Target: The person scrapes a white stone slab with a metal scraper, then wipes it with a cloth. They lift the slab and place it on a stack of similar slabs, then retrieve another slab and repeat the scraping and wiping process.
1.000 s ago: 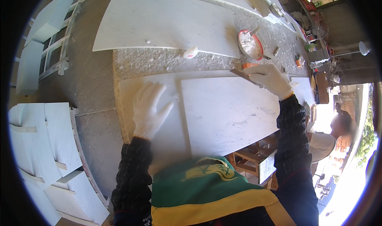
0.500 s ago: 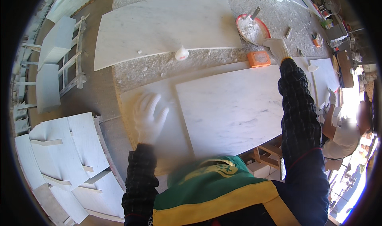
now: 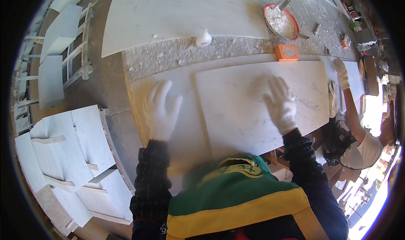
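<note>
My left hand (image 3: 162, 109), in a white glove, is open with fingers spread over the left part of a white marble slab (image 3: 145, 90). My right hand (image 3: 281, 105), gloved the same way, is held open over a second, grey-veined marble slab (image 3: 236, 117) that lies on top of the first. Nothing is in either hand. Whether the palms press on the stone I cannot tell. An orange block-shaped box (image 3: 287, 53) stands at the top slab's far edge. Beyond it sits a red-rimmed bowl (image 3: 296, 24) of white paste, with spatulas in it.
A small white squeeze bottle (image 3: 203, 39) stands on the dusty table (image 3: 168, 50), near another large slab (image 3: 181, 14). At the right, a co-worker's gloved hand (image 3: 341, 73) reaches over neighbouring slabs. Stacked panels (image 3: 71, 147) and a rack (image 3: 76, 58) stand on the left.
My right hand has come back from beside the bowl to over the veined slab, leaving a spatula handle visible there. My left hand stays over the lower slab. The co-worker has reached closer.
</note>
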### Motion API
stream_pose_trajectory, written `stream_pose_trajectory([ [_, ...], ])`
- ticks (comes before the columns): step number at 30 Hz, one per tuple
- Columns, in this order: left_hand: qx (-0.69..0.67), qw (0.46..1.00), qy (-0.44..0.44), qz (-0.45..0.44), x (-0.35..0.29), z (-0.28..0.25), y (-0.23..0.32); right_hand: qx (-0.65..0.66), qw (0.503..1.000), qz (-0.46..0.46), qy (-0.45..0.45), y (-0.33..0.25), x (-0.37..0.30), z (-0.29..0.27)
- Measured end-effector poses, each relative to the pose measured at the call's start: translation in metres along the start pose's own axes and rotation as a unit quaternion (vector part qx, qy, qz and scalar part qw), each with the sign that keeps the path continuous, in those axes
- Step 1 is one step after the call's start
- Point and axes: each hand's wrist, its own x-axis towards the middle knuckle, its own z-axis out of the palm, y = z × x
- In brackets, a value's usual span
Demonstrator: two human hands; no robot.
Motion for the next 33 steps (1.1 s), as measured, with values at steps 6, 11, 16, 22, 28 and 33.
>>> stream_pose_trajectory([
  [6, -0.016, 1.0, 0.015, 0.0, -0.002, 0.002, -0.005, 0.068, 0.996, -0.051, -0.025, -0.093, 0.037, 0.042],
  [11, -0.049, 0.997, 0.046, -0.027, -0.002, 0.0, -0.005, 0.079, 0.967, -0.231, -0.073, -0.174, 0.051, 0.043],
  [16, -0.114, 0.987, 0.065, -0.09, -0.007, -0.013, -0.001, 0.332, 0.919, -0.209, -0.034, -0.174, -0.011, 0.019],
  [22, -0.167, 0.978, 0.06, -0.112, -0.007, -0.008, -0.007, 0.179, 0.973, -0.123, 0.079, -0.139, -0.032, -0.006],
  [28, -0.206, 0.972, 0.078, -0.08, -0.006, 0.002, -0.021, 0.126, 0.973, -0.165, 0.098, -0.145, 0.018, -0.004],
  [33, -0.204, 0.972, 0.088, -0.075, -0.008, 0.0, -0.017, 0.106, 0.978, -0.164, 0.07, -0.153, 0.068, 0.011],
])
